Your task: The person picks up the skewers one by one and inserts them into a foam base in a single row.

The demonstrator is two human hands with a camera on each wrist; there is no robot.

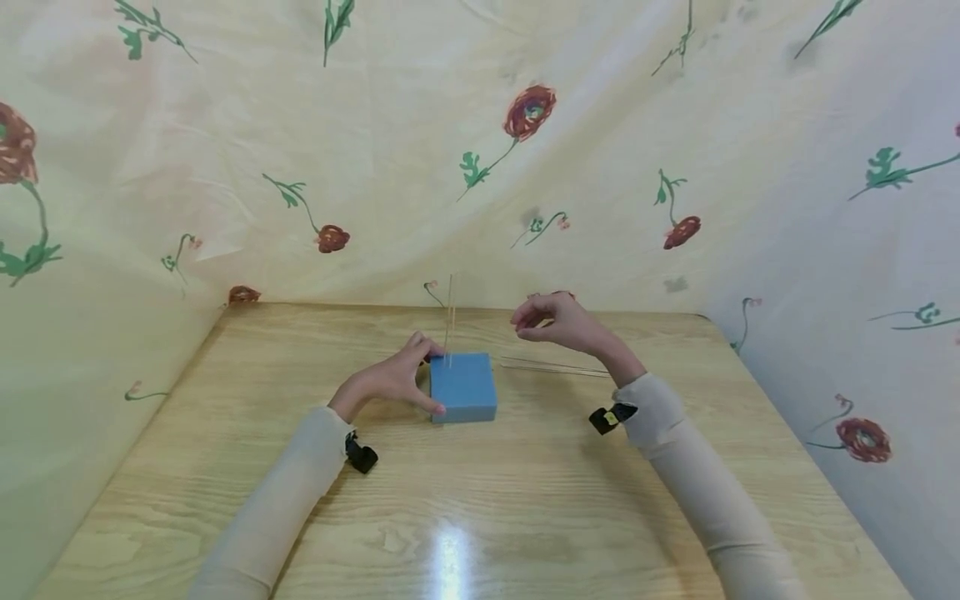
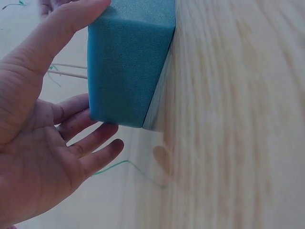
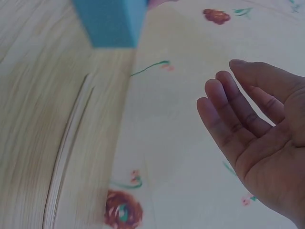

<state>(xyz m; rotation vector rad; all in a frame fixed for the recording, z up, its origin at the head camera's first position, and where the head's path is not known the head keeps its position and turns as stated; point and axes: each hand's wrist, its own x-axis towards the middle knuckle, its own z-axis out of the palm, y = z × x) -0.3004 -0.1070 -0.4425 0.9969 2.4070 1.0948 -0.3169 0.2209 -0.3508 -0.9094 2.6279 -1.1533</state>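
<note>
A blue foam block lies on the wooden table. My left hand holds it from its left side, thumb at the near edge and fingers around the far corner. In the left wrist view the thumb lies on the top edge of the foam block. Two thin wooden sticks stand upright from the block's top, near its far left part. My right hand hovers to the right of the block, above the table. In the right wrist view its fingers are loosely bent, with nothing visible between them.
More thin sticks lie on the table right of the block, below my right hand. A flower-patterned cloth hangs behind the table and along both sides.
</note>
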